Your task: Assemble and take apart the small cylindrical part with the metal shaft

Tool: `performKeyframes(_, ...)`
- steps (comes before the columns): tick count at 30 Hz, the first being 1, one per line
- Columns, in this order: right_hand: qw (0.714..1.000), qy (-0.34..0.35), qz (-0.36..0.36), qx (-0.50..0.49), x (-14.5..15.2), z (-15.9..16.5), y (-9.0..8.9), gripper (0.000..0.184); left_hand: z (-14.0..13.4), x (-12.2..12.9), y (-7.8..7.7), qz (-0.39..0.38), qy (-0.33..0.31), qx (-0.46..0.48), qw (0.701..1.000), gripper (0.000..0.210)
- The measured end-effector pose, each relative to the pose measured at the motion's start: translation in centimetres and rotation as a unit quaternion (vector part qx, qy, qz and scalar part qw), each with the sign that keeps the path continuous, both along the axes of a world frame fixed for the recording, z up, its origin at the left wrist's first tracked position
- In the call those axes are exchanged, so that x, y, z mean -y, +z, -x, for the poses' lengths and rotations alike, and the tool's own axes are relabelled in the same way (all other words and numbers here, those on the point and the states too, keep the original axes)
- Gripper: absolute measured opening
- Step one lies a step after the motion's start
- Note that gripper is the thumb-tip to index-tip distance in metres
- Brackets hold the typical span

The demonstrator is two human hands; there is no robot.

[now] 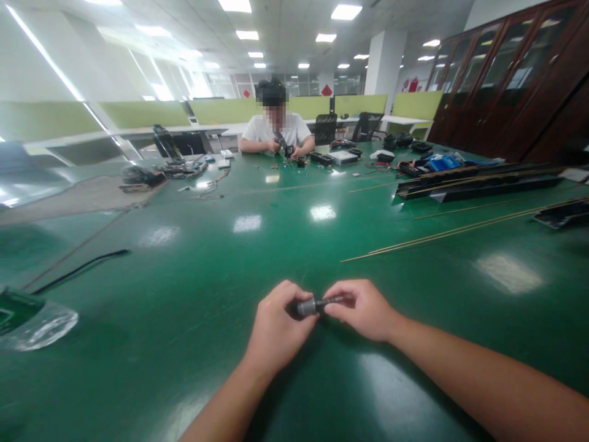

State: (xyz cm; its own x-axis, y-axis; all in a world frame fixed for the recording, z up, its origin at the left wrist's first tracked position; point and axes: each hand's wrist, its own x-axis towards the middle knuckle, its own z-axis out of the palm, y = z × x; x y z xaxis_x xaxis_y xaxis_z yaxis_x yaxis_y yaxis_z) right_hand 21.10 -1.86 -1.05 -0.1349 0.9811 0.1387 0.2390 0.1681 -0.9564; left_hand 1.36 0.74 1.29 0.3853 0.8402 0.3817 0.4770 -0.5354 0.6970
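Observation:
My left hand (pixel 280 325) pinches a small grey metal cylinder (pixel 306 307), with thumb and fingers around its left end. A thin dark ridged shaft (pixel 332 300) points right from this cylinder, in line with it. The fingertips of my right hand (pixel 361 310) close on the shaft's far end and hide its tip. I cannot tell whether cylinder and shaft are one piece. Both hands are low over the green tabletop (pixel 211 270), near the middle of the view.
Thin brass-coloured rods (pixel 414 240) and black metal channels (pixel 478 181) lie to the right. At the left are a clear plastic bag (pixel 46 325) with something green and a black cable (pixel 83 270). Across the table a person in a white shirt (pixel 297 127) holds a dark tool.

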Motion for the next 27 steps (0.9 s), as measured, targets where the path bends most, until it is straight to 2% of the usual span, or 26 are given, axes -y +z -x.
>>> performKeyframes(7,1.000,-0.005,0.016,0.006,0.03,-0.07,-0.24,0.014,0.17,-0.28,-0.05,0.004,0.003,-0.007,1.000,0.012)
performKeyframes(14,1.000,-0.013,-0.006,0.024,-0.01,-0.19,-0.21,0.015,0.32,-0.23,-0.16,-0.008,0.001,-0.004,1.000,0.013)
performKeyframes(27,0.998,-0.042,0.000,0.051,-0.09,-0.21,-0.19,0.014,0.47,-0.54,-0.16,-0.015,0.014,-0.020,1.000,0.014)
